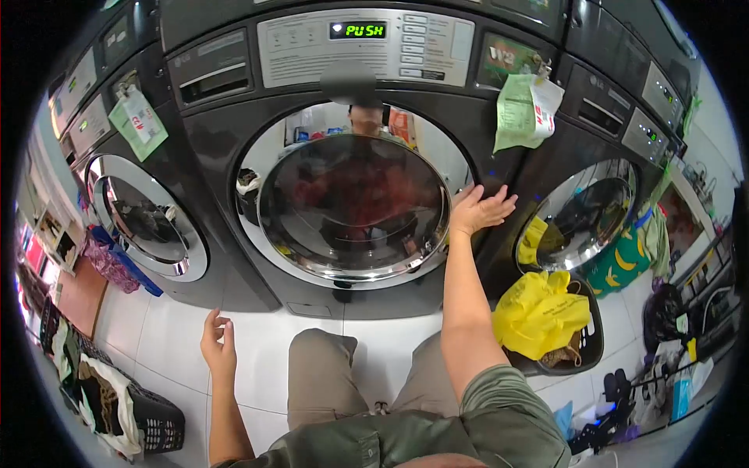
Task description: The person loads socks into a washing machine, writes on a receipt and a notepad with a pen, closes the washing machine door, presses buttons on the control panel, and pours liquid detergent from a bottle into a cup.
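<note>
Straight ahead is a dark front-loading washing machine (218, 125) with a round, glossy door (351, 203) in a chrome ring. Its display (357, 30) reads "PUSH" in green. My right hand (480, 210) is at the right edge of that door, fingers spread and nothing held; part of it overlaps the chrome rim, and I cannot tell how firmly it touches. Over the white floor, lower left of the door, my left hand (219, 343) hangs free with loosely bent fingers apart. The door looks closed, though whether it is latched is unclear.
More front-loaders (148, 218) stand on both sides. A dark basket (594, 331) with a yellow bag (542, 312) sits on the floor at right. Another laundry basket (160, 417) holds clothes at lower left. Green paper tags (524, 113) hang from the machines.
</note>
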### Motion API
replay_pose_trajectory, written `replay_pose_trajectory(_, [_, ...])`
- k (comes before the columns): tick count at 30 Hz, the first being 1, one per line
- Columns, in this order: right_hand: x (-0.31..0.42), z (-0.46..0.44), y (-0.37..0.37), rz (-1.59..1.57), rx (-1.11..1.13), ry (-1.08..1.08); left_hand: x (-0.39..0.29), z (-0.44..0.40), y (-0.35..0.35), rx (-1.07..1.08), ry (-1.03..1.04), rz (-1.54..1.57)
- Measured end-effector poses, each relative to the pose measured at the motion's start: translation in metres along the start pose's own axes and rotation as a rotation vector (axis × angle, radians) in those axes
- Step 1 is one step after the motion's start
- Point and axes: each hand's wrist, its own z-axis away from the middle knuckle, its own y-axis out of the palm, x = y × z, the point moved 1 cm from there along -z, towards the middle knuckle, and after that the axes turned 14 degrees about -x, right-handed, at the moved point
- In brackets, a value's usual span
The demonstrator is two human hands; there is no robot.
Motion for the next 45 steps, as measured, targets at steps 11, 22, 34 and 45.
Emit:
replay_pose_trajectory(11, [0.211,-0.090,-0.046,-0.621,-0.065,-0.607,-0.021,0.013,0.048,0.113,0.131,0.103])
replay_pose_trajectory(22, [0.240,-0.107,-0.028,-0.309,-0.099,-0.812,0.004,0.021,0.036,0.183,0.015,0.036])
replay_pose_trajectory(34, [0.205,-0.061,-0.031,-0.415,0.099,-0.643,0.006,0.023,0.042,0.198,0.050,0.013])
replay_pose_trajectory(45, [0.217,-0.080,-0.065,-0.463,0.214,-0.598,-0.013,0.032,0.063,0.290,0.051,0.023])
